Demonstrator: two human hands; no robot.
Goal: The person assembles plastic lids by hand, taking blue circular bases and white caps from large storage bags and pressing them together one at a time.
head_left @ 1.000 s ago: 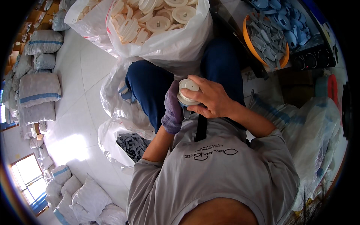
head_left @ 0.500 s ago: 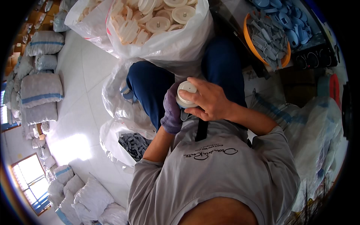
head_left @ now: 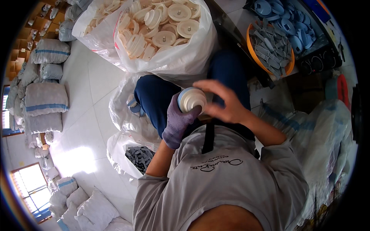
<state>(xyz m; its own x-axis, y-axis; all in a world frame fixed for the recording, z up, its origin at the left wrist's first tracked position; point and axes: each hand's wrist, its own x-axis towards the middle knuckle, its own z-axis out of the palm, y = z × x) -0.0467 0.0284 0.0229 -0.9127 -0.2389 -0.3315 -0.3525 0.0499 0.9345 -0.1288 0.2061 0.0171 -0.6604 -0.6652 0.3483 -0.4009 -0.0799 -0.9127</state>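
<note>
A round, stepped white plastic part [head_left: 191, 99] with a light blue rim is held over my lap. My left hand [head_left: 178, 120], in a purple-grey glove, is closed around its left and lower side. Just to the right, my bare right hand [head_left: 227, 101] is apart from the part and smeared by motion; its fingers look spread. A white plastic bag [head_left: 173, 61] full of similar cream-white round parts [head_left: 163, 39] stands in front of my knees.
At the far right are an orange basin [head_left: 252, 49] of grey plastic pieces and a black crate [head_left: 327, 48] of blue parts. A bag of small dark grey pieces [head_left: 140, 158] sits by my left elbow. Stuffed sacks [head_left: 47, 96] line the left wall.
My right hand has let go of the white part and moved slightly right. The part has tilted in my left hand, so its stepped side and blue rim now show.
</note>
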